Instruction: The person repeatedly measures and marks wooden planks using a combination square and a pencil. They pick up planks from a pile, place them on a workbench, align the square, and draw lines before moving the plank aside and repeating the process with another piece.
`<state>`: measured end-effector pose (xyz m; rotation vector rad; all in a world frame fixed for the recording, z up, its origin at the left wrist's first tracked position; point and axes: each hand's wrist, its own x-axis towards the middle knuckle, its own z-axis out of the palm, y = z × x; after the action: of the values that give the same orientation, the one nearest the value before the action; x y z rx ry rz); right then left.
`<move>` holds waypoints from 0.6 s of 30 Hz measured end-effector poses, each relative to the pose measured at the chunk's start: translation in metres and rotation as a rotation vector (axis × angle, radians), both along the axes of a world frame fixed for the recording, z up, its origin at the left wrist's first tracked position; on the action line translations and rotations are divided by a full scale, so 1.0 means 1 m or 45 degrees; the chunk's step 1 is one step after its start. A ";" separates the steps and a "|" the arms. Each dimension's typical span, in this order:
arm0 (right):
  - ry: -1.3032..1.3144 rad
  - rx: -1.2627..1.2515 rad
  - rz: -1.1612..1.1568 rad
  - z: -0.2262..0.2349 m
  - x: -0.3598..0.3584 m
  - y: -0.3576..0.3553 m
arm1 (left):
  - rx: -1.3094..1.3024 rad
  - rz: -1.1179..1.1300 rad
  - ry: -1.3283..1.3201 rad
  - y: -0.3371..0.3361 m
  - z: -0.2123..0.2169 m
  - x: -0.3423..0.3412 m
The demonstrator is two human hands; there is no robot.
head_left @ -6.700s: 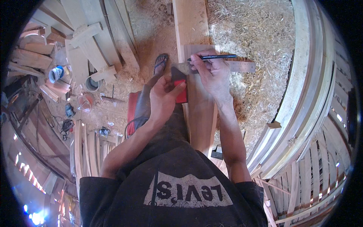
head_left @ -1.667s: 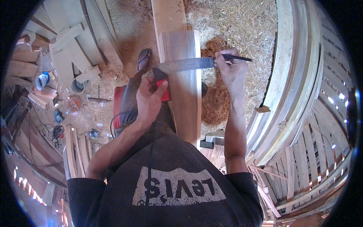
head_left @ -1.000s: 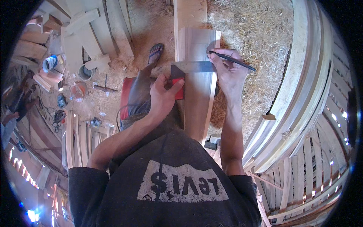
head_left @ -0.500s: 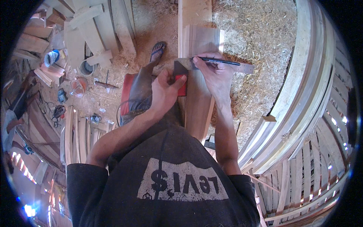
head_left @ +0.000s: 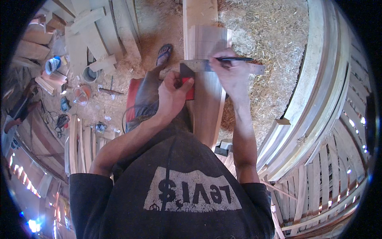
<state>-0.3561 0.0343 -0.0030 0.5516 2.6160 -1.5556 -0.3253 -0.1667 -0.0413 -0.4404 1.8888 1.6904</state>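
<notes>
A long wooden plank (head_left: 205,107) runs away from me at the centre. Across it lies a try square with a metal blade (head_left: 199,65) and a red and black stock (head_left: 188,79). My left hand (head_left: 172,95) grips the stock and presses it against the plank's left edge. My right hand (head_left: 232,75) rests on the blade and holds a dark pencil (head_left: 234,59) with its tip at the blade's far edge. A foot in a sandal (head_left: 163,55) stands left of the plank.
Sawdust and wood shavings (head_left: 262,36) cover the ground. Stacked timber offcuts (head_left: 95,36) lie upper left, with a small bucket (head_left: 88,73) and tools beside them. A curved slatted wooden frame (head_left: 314,119) rises on the right. More planks (head_left: 81,143) lie at left.
My right hand drew back from the plank's right side to the square's blade and brought the pencil against it. My left hand kept its grip on the square.
</notes>
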 end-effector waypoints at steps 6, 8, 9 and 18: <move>-0.056 0.456 0.057 0.013 0.002 0.042 | 0.006 0.020 -0.005 -0.001 0.000 0.001; 0.131 0.607 0.143 0.011 -0.006 0.022 | 0.019 -0.003 -0.028 -0.002 -0.004 0.001; 0.152 0.648 0.174 0.006 -0.009 0.013 | 0.023 -0.016 -0.038 -0.002 -0.005 0.001; -0.039 0.020 0.054 -0.010 -0.006 -0.014 | 0.018 -0.041 -0.044 -0.004 -0.001 -0.002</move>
<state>-0.3622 0.0200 -0.0134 0.5129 2.6018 -1.5038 -0.3271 -0.1706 -0.0419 -0.4289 1.8485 1.6635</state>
